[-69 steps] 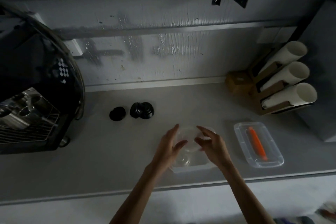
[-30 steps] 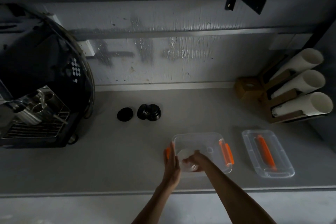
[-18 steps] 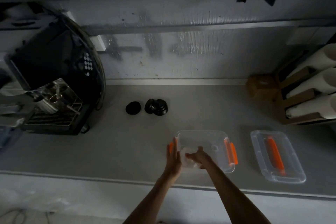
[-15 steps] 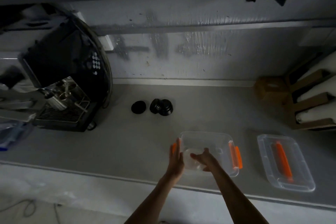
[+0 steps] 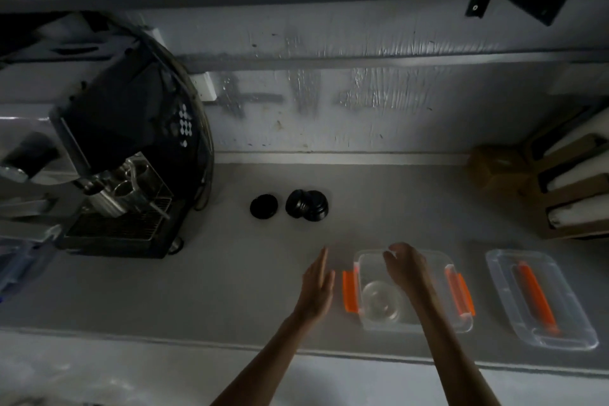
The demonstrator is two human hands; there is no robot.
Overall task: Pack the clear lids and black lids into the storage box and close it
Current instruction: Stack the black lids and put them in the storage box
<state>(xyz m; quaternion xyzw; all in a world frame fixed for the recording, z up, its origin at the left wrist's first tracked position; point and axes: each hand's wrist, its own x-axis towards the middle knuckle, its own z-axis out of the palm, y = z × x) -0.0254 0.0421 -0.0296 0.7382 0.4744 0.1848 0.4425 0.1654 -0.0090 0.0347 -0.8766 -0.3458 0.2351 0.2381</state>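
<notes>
Coffee machine point(image 5: 131, 142) left of black lids point(image 5: 306, 204)

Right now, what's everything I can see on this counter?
Storage box: one, clear with orange latches, counter front, open.
Clear lids: one stack, count unclear, inside the box.
Black lids: one single plus a small pile, mid-counter.
Box cover: one, clear with orange handle, right of the box.
Coffee machine: one, black, left.
White rolls: three, brown rack, far right.
Left hand: open, beside the left latch.
Right hand: loosely curled, above the box.
</notes>
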